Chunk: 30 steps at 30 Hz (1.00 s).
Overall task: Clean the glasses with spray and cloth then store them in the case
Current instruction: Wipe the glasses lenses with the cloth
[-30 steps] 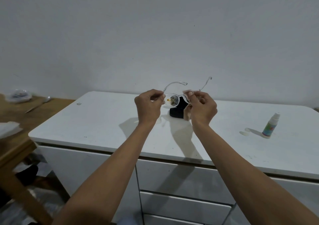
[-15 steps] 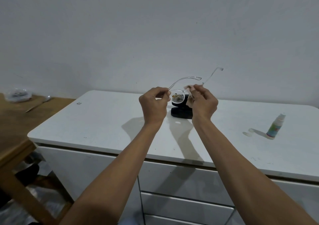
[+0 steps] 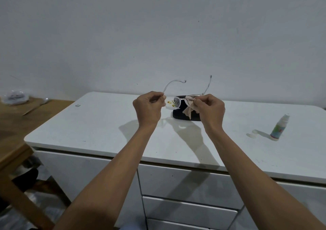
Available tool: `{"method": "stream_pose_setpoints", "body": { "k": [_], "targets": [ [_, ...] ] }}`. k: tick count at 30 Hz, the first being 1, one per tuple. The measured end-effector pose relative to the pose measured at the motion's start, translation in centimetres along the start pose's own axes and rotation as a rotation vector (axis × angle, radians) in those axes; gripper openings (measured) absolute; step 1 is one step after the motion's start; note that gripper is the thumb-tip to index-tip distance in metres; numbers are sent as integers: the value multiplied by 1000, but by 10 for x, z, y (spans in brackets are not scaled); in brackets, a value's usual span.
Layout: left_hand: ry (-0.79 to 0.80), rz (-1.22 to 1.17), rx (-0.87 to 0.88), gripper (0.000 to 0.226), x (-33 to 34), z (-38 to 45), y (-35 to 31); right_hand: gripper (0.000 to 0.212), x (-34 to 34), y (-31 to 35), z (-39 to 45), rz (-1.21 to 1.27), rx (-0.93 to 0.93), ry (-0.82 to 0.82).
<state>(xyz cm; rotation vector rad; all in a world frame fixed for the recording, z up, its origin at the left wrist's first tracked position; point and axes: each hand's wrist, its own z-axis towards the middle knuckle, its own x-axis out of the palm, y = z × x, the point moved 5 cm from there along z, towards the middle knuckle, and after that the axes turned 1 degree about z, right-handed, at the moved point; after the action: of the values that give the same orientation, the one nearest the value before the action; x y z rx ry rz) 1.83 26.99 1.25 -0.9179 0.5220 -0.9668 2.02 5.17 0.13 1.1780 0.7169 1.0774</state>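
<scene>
Fingers of the left hand (image 3: 148, 108) pinch the glasses (image 3: 173, 102) at one end; right hand (image 3: 210, 108) fingers press the cloth (image 3: 188, 108) to the other lens. Glasses hang between both hands, above the tabletop (image 3: 98, 123). Risk: twisting pressure could flex the frame or slip it. Case (image 3: 180, 115) lies just behind; spray (image 3: 278, 128) stands well right.

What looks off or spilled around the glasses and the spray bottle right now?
A small pale patch sits on the white cabinet top just left of the spray bottle; it may be a cap or spilled spray. The bottle stands upright. The glasses show yellowish specks on one lens, possibly reflections.
</scene>
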Motion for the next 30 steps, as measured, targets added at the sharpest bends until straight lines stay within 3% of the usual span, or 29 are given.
{"method": "stream_pose_setpoints", "body": {
  "k": [7,12,16,23,27,30],
  "targets": [
    [-7,-7,107,5,11,-8,-21,8,9,17,-2,289,-34,-346],
    [-33,-10,146,4,18,-10,-26,20,18,21,17,347,-16,-383],
    [-51,-12,184,5,24,-11,-32,25,26,15,33,370,54,-262],
    [-71,16,132,5,17,-1,-24,26,24,9,42,290,162,199],
    [-51,-5,26,5,8,7,-13,19,15,3,38,158,152,323],
    [-27,-31,-26,6,7,5,-8,23,11,1,32,137,116,261]
  ]
}}
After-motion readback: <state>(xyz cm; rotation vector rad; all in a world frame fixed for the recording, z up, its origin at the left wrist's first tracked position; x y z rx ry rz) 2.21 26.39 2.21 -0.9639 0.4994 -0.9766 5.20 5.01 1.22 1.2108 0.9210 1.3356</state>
